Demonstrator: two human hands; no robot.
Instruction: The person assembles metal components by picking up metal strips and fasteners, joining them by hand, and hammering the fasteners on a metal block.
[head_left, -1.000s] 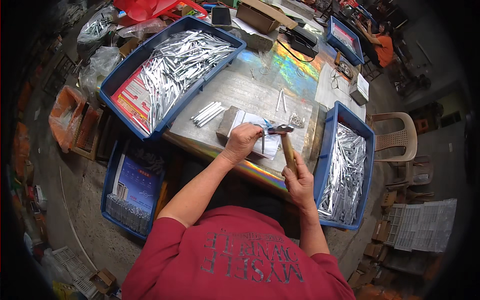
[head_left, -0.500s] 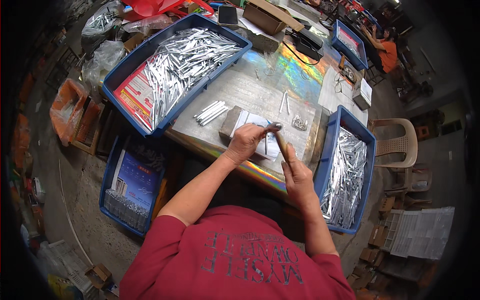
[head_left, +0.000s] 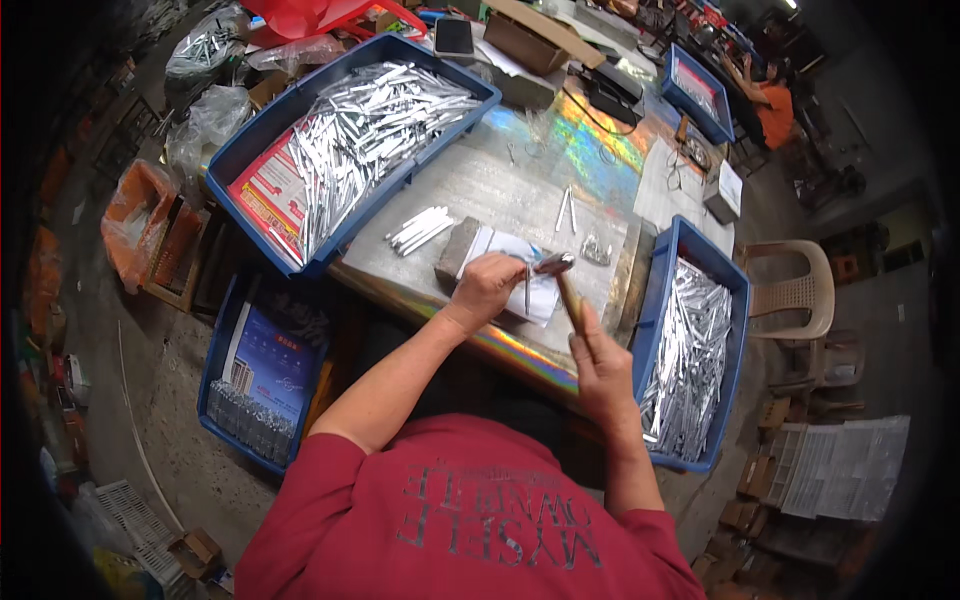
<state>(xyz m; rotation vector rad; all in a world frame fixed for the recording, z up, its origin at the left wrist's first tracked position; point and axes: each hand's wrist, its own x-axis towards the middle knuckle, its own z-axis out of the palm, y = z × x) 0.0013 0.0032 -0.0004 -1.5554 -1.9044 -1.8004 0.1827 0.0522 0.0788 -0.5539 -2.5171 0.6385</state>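
My left hand [head_left: 487, 287] is closed, fingers pinched on a slim metal piece [head_left: 528, 290] over a paper-covered block [head_left: 480, 243]. In my right hand [head_left: 604, 365] is a hammer [head_left: 572, 303], gripped by its wooden handle; its metal head is close to the left fingertips. Whether the head touches the metal piece I cannot tell. Left of the block lies a small row of silver metal pieces [head_left: 420, 230]. Beyond it are two thin pieces in a narrow V [head_left: 567, 210] and a little heap of small metal parts [head_left: 596, 250].
A large blue tray [head_left: 225, 205] of metal pieces stands at the left, another blue tray [head_left: 742, 345] at the right. Below left is a third blue tray [head_left: 207, 395]. A beige plastic chair [head_left: 795, 295] stands at right. Far right, a person in orange [head_left: 773, 112] sits.
The hammer head has shifted slightly right and down, away from my left fingertips. My right hand has moved a little right and down. The left hand keeps nearly the same place.
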